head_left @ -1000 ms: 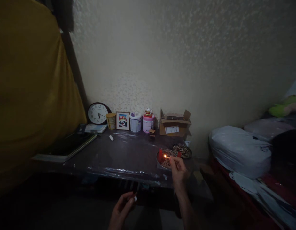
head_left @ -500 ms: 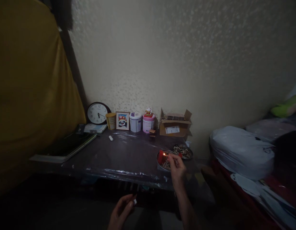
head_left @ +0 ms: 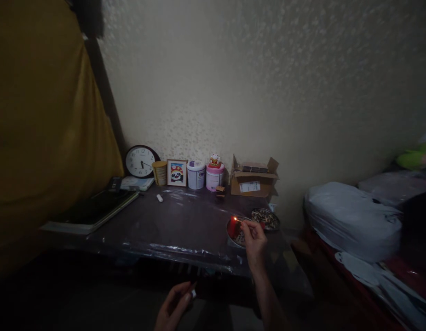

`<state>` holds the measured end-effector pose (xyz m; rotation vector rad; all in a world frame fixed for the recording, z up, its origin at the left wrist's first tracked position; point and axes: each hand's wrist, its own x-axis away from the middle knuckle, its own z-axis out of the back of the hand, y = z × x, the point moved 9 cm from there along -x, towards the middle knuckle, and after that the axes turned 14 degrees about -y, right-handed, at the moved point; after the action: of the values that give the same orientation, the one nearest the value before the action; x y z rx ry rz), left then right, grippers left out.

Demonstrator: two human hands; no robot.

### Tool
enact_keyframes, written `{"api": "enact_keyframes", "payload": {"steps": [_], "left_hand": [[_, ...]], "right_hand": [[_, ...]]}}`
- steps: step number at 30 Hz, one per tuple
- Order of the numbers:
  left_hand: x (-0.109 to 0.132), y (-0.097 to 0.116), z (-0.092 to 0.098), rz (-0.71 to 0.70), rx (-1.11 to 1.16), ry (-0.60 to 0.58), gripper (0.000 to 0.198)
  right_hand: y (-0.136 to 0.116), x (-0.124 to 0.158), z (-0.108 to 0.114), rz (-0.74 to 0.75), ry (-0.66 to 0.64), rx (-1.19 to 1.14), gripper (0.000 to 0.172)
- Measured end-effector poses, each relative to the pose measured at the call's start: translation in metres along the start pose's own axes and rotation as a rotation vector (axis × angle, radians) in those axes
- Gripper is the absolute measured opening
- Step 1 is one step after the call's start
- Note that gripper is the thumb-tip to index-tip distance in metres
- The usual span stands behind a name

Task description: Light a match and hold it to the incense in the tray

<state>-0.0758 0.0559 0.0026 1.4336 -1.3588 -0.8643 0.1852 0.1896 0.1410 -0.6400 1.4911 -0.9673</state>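
Note:
My right hand (head_left: 256, 241) is closed in a pinch on a burning match (head_left: 239, 220), whose flame glows at the top of a red candle (head_left: 233, 228). The candle stands in a round dish (head_left: 238, 239) filled with what look like matchsticks, and my fingers are over the dish's right side. A second round dish of matchsticks (head_left: 263, 216) sits just behind, with something red partly hidden by my hand. Low in front of the table, my left hand (head_left: 173, 307) pinches a small white-ended object (head_left: 193, 293); its kind is too dark to make out.
Along the wall stand a clock (head_left: 140, 162), a yellow tub (head_left: 160, 174), a framed panda picture (head_left: 177, 173), two tins (head_left: 196, 177) and an open cardboard box (head_left: 250, 184). A book (head_left: 95, 211) lies left on the plastic-covered table (head_left: 185, 225). White bags (head_left: 351, 220) bulge at right.
The flame has shifted slightly up, by the candle's top, with my right hand still pinching the match. My left hand is almost unmoved. The view has shifted slightly.

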Motion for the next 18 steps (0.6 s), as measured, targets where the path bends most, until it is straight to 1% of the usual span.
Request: {"api": "enact_keyframes", "payload": {"steps": [6,11,18], "left_hand": [[-0.002,-0.004,0.004,0.018,-0.015,0.001,0.044],[-0.001,0.000,0.000,0.013,0.013,-0.017,0.043],[0.002,0.004,-0.001,0.017,0.007,-0.006,0.041]], "right_hand": [[0.004,-0.003,-0.002,0.017,0.000,-0.004,0.020],[0.008,-0.005,-0.004,0.019,0.001,-0.009,0.021],[0.011,-0.005,-0.005,0.008,-0.001,-0.011,0.020]]}}
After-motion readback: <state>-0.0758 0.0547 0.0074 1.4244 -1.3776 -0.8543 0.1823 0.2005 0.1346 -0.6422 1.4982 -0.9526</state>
